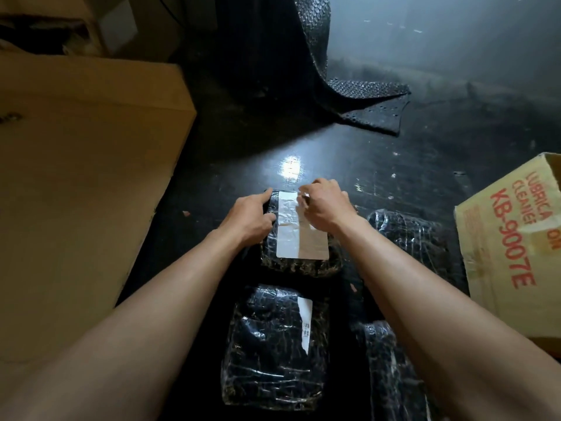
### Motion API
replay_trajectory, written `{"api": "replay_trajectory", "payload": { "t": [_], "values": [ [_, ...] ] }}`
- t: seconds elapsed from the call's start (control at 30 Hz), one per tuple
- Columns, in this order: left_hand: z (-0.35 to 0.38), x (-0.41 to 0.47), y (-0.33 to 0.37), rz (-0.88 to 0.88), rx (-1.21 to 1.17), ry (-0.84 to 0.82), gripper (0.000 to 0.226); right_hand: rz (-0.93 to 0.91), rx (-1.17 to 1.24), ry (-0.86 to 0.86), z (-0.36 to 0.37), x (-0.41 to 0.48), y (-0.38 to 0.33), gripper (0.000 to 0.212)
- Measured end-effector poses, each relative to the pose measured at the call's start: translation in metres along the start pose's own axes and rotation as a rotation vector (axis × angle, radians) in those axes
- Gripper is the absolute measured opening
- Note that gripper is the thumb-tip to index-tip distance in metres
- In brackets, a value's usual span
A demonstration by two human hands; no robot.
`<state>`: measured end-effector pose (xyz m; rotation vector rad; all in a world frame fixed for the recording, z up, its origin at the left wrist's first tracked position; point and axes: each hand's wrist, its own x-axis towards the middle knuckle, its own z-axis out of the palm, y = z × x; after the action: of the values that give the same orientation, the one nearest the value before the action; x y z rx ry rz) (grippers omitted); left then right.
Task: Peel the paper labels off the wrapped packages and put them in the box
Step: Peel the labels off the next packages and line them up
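A black wrapped package (299, 264) lies on the dark floor with a large white paper label (299, 241) stuck on top. My left hand (250, 217) presses on the package's left edge, fingers resting beside the label. My right hand (323, 205) is at the label's far right corner, its fingertips pinched on the paper edge. A second package (273, 350) lies nearer to me with a torn strip of label (306, 322) on its right side. Two more wrapped packages (406, 238) (391, 372) lie to the right, partly hidden by my right forearm.
An open cardboard box (513, 247) with red print stands at the right. A large plain cardboard box (82, 177) fills the left side. A sheet of black bubble wrap (358, 98) is spread across the floor behind.
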<state>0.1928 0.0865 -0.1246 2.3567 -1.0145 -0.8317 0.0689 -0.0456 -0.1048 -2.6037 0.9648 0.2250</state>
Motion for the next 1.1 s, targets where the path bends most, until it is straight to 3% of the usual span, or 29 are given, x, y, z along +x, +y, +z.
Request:
{"api": "replay_trajectory", "payload": {
  "t": [0.53,0.67,1.1],
  "values": [
    [0.001,0.001,-0.002,-0.068,-0.132,-0.037,0.066,-0.026,0.250,0.055,-0.009,0.028,0.006,0.002],
    [0.000,0.001,-0.002,-0.077,-0.137,-0.048,0.067,-0.059,0.264,0.070,-0.007,0.032,0.008,0.013],
    [-0.003,0.001,0.000,-0.098,-0.130,-0.057,0.068,-0.081,0.347,-0.088,-0.010,0.048,0.007,0.014]
  ]
}}
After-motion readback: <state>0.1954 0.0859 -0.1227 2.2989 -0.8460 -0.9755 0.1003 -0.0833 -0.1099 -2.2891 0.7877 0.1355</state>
